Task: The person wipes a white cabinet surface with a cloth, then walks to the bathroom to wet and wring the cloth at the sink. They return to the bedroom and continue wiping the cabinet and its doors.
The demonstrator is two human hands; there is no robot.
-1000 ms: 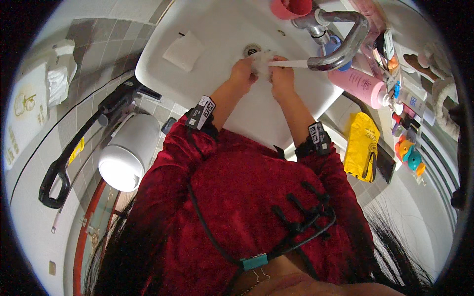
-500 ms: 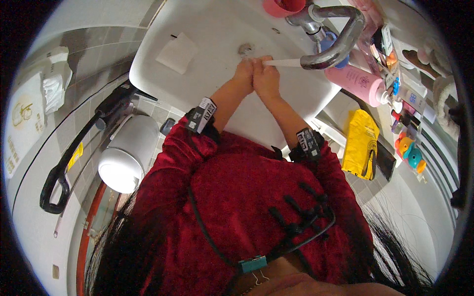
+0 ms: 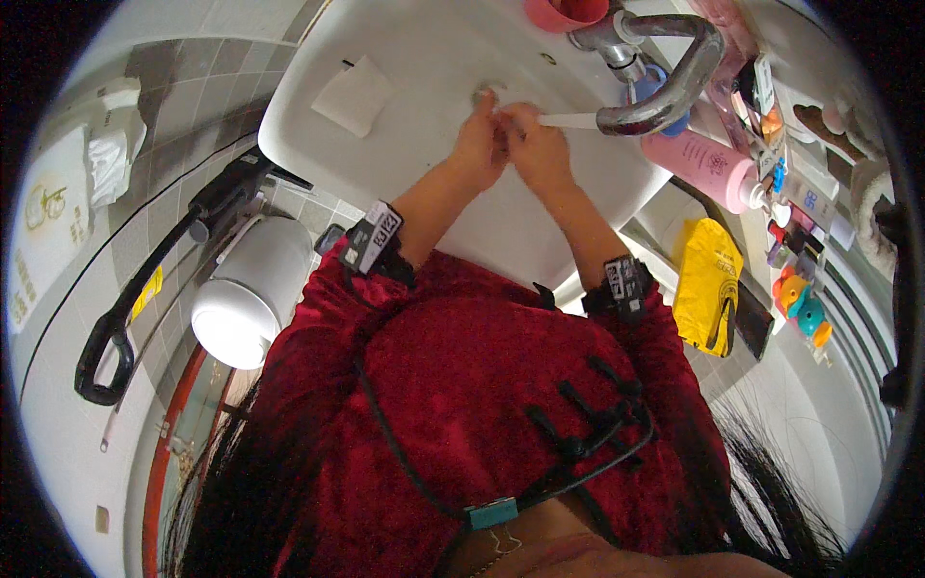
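Observation:
My left hand [image 3: 480,144] and my right hand [image 3: 538,149] are close together over the white washbasin [image 3: 424,135], palms turned toward each other. Water [image 3: 568,121] runs from the curved metal faucet [image 3: 665,111] onto my right hand. The left fingers stretch toward the drain [image 3: 482,94]; the right fingers are bent loosely and somewhat blurred. No object shows in either hand. A white square sheet [image 3: 352,96] lies in the basin to the left of my hands.
Right of the basin are a pink pump bottle [image 3: 703,166], a yellow packet [image 3: 708,284] and a toy duck [image 3: 809,308]. A pink cup [image 3: 567,12] stands behind the faucet. To the left are a white bin [image 3: 255,289] and a black-handled appliance [image 3: 145,275].
My hands were pressed together under the stream; now they have moved slightly apart, with the left fingers straighter. Both forearms have spread a little wider. The view has shifted slightly.

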